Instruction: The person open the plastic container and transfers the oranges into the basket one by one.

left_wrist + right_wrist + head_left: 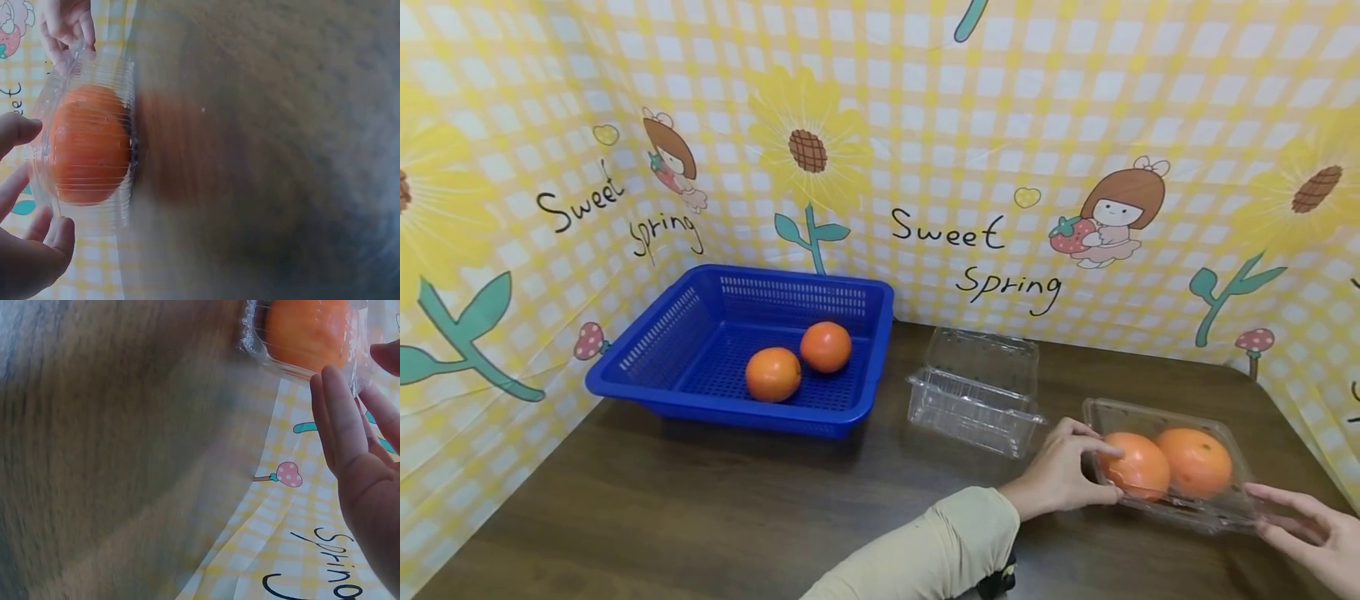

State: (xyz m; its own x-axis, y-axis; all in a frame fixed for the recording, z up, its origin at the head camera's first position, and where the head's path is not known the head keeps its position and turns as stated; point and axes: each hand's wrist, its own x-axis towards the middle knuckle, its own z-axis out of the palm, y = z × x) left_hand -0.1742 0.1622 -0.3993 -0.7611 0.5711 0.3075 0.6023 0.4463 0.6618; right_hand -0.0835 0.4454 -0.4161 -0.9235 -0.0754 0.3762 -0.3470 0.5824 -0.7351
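A clear plastic box (1198, 512) with two oranges (1201, 462) inside stands at the right of the table, its lid lying over the fruit. My left hand (1063, 471) grips its left end, the thumb low at the front and fingers on the upper edge. At the opposite end my right hand (1315, 533) holds the box between thumb and extended fingers. The left wrist view shows one orange (90, 147) through the ribbed wall, with thumb and fingers about the rim. In the right wrist view, straight fingers (344, 415) touch the box's end.
A blue plastic basket (737, 417) holding two more oranges (773, 375) stands at the left back. Between it and my left hand is a second clear plastic box (973, 408), lid raised. A checked cloth (925, 167) hangs behind the brown table (700, 508).
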